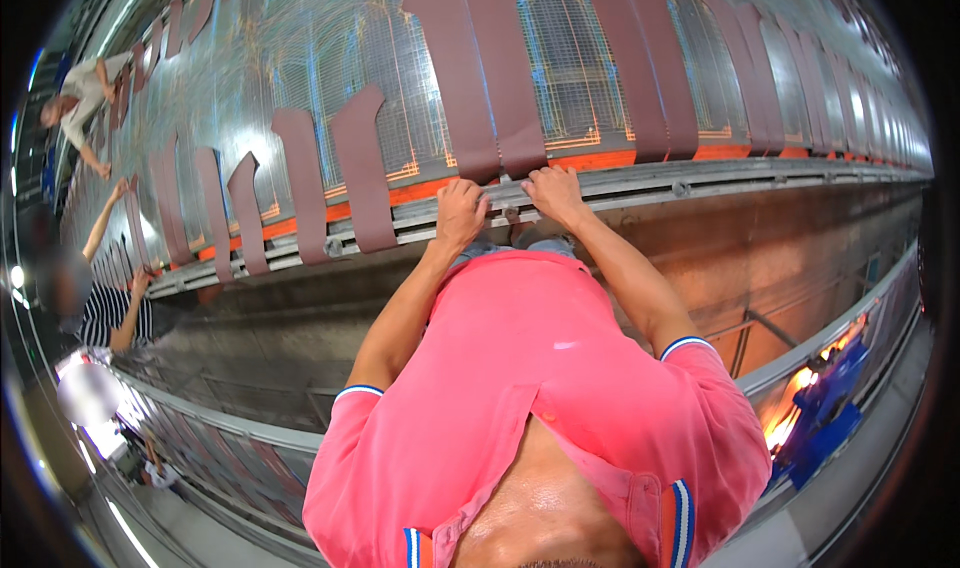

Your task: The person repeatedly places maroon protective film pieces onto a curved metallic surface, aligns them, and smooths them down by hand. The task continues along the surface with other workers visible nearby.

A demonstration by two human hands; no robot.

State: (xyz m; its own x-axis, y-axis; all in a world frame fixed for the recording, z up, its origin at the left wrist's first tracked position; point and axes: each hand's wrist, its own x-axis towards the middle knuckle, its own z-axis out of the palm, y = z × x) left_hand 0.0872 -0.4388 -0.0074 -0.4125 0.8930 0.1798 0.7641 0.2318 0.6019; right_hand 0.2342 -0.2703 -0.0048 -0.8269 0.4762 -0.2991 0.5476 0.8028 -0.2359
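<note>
Two long maroon, flat cut panels lie side by side on the long printing table, a left panel [462, 78] and a right panel [508, 88], with a narrow seam between them. At the lower corner of the left one, my left hand [462, 213] has its fingers curled and pressed together by the table's front rail. My right hand [556, 192] is closed in the same way at the lower end of the right one. The fingertips partly cover the panel corners, so the exact grip is hard to see.
More maroon panels [650, 68] lie in a row along the table [390, 153], which has an orange strip and metal rail [700, 180] at its front. Two other people [105, 313] [85, 103] work at the far left. Behind me runs another table [220, 413] with panels; blue equipment [825, 433] and a bright orange glow lie right.
</note>
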